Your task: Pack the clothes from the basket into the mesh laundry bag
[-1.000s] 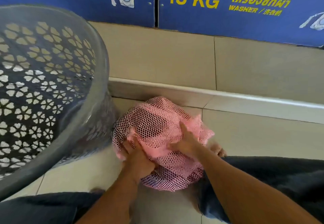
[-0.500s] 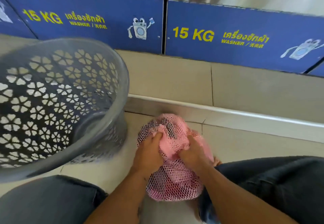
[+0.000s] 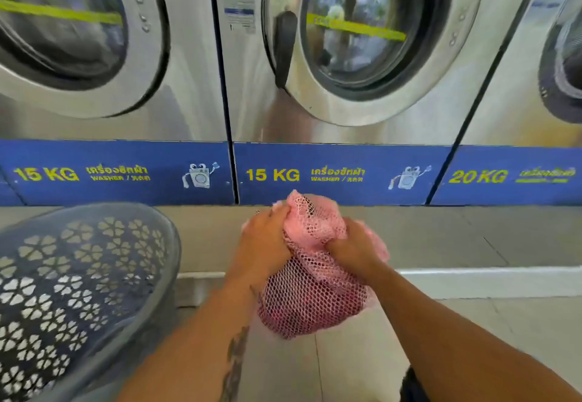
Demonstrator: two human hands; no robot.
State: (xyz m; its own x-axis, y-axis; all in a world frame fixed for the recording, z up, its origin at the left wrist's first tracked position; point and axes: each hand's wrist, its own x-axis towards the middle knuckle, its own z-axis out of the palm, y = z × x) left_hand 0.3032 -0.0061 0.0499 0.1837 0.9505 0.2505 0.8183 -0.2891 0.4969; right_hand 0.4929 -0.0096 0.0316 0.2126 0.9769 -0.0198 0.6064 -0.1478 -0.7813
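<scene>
The pink mesh laundry bag (image 3: pixel 311 301) hangs stuffed and rounded in front of me, lifted off the tiled floor, with pink cloth showing through the net. My left hand (image 3: pixel 264 244) grips the bunched neck of the bag on its left side. My right hand (image 3: pixel 352 250) clenches the gathered mesh on the right, slightly lower. The grey plastic basket (image 3: pixel 78 291) with flower-shaped holes stands at the lower left; I see no clothes in the part of its inside that shows.
Three steel front-loading washers (image 3: pixel 362 39) with round glass doors stand straight ahead on a tiled step (image 3: pixel 472 282). Blue panels (image 3: pixel 340 175) marked 15 KG and 20 KG run along their bases. Tiled floor (image 3: pixel 362 354) lies below the bag.
The view tilted up, bringing the washer doors into sight. Both hands moved from pressing the bag on the floor to gripping its gathered top, and the bag rose off the floor.
</scene>
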